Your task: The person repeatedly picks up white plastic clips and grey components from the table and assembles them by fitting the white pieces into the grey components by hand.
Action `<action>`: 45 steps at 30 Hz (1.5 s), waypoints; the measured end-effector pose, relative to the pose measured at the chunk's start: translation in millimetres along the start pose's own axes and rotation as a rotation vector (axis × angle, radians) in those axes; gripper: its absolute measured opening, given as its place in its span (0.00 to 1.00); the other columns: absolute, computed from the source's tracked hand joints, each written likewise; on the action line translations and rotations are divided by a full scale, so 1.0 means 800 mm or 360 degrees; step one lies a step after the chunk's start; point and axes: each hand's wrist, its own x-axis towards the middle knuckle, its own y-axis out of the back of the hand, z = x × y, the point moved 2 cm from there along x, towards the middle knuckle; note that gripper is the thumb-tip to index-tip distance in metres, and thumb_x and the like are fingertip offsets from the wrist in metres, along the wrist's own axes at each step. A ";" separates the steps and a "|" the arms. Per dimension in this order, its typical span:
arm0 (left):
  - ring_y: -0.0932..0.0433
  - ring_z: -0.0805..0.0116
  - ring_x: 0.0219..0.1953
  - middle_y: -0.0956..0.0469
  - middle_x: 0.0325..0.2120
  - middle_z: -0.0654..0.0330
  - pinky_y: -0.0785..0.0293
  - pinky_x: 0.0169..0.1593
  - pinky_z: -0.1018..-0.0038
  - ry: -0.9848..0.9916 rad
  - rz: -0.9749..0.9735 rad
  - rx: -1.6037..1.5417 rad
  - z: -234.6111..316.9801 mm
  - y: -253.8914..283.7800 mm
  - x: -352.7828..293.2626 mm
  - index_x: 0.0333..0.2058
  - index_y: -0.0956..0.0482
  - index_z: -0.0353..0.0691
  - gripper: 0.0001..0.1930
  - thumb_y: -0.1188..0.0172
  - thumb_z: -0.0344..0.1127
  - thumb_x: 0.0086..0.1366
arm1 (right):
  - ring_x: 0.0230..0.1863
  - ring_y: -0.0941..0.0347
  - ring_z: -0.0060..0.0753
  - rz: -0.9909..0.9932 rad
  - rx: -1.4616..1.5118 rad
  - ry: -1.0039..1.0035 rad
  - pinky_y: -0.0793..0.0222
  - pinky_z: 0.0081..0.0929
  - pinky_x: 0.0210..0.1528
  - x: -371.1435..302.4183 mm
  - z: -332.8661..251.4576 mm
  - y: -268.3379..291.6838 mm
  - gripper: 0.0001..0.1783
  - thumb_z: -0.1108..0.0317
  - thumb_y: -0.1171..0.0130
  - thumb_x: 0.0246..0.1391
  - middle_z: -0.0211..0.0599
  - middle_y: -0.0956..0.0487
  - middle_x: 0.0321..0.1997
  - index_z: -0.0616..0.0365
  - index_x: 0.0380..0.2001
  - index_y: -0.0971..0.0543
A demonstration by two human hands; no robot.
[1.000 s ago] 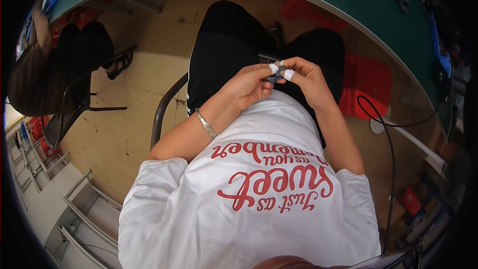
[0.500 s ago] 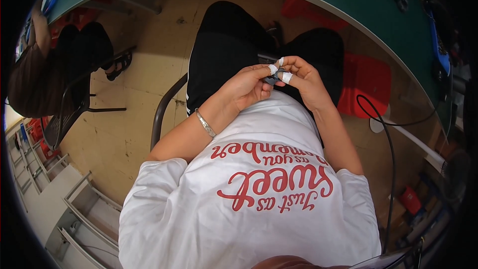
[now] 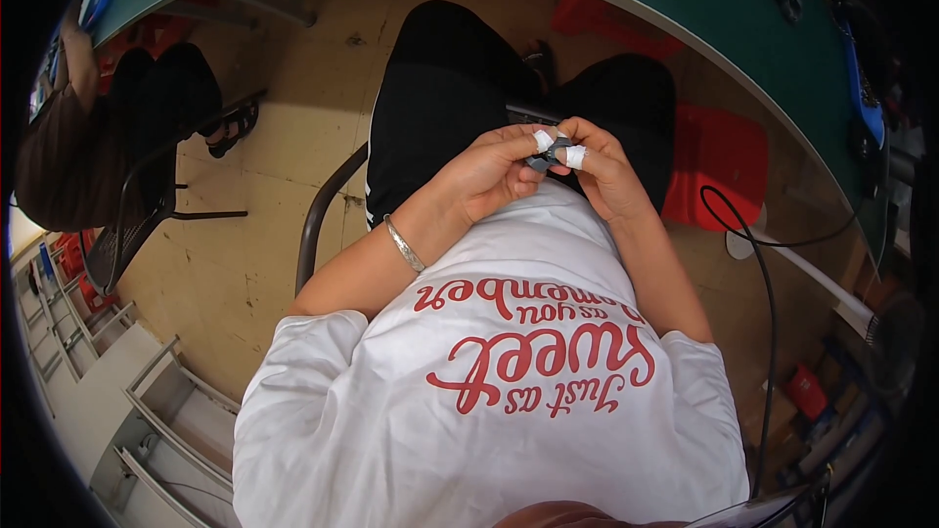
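You wear a loose white T-shirt (image 3: 469, 460) with short sleeves (image 3: 303, 357) that end near your elbows. Across its front runs red lettering (image 3: 548, 360) in a curling script, set in several lines of differing size and upside down from this view. Your trousers (image 3: 440, 68) are black, with thin white striping (image 3: 369, 215) down the outer left leg. A silver-toned bangle (image 3: 403, 242) circles your left wrist. White tape wraps the thumb of your left hand (image 3: 494, 171) and that of your right hand (image 3: 608, 171).
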 end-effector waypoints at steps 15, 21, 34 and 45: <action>0.31 0.81 0.18 0.22 0.26 0.54 0.34 0.18 0.89 -0.0010 0.0058 -0.0180 0.013 -0.003 -0.003 0.40 0.28 0.34 0.11 0.50 0.38 0.70 | 0.41 0.27 0.20 0.0021 0.0054 -0.0062 0.33 0.22 0.48 0.003 -0.002 0.008 0.14 0.65 0.47 0.59 0.31 0.22 0.41 0.60 0.46 0.25; 0.30 0.82 0.18 0.22 0.26 0.57 0.32 0.20 0.88 -0.0094 0.0087 0.0019 0.013 0.003 -0.002 0.40 0.28 0.35 0.11 0.49 0.38 0.70 | 0.35 0.28 0.19 0.0093 -0.0252 -0.0021 0.33 0.19 0.41 0.008 -0.008 -0.002 0.12 0.68 0.41 0.56 0.32 0.21 0.36 0.63 0.40 0.22; 0.39 0.83 0.17 0.27 0.23 0.64 0.43 0.19 0.84 -0.0238 0.0147 0.0846 0.048 -0.034 -0.030 0.31 0.26 0.38 0.14 0.46 0.45 0.68 | 0.25 0.31 0.37 0.0221 -0.2052 0.1232 0.36 0.31 0.32 0.006 -0.097 -0.054 0.07 0.74 0.39 0.41 0.35 0.26 0.27 0.59 0.27 0.25; 0.38 0.85 0.15 0.27 0.21 0.70 0.45 0.19 0.87 -0.1387 0.0404 0.1856 0.224 -0.152 -0.104 0.35 0.20 0.41 0.14 0.41 0.47 0.62 | 0.32 0.24 0.37 0.0312 -0.1997 0.1615 0.30 0.30 0.36 0.031 -0.233 -0.117 0.15 0.71 0.36 0.41 0.38 0.21 0.35 0.57 0.36 0.23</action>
